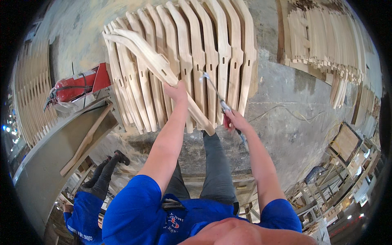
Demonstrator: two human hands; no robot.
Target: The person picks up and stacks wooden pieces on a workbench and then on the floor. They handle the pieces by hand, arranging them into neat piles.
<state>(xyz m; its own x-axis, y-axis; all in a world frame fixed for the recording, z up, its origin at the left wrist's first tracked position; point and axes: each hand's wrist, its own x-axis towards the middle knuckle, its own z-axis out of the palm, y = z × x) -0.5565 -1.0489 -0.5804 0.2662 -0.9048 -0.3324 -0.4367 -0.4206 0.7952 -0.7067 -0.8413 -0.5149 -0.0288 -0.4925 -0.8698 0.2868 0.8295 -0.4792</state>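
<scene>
A row of curved wooden pieces [192,53] lies side by side on the concrete floor [286,122], ahead of the person. The left hand [176,90] holds one piece [157,65] slantwise over the row's left part; the right hand [234,120] holds a blow gun [218,100] over its right part. Left of the row — a fire extinguisher [75,87] at a workbench's [45,163] far edge, a wooden stick [85,141] on it. Another stack of pieces [322,36] lies at far right.
</scene>
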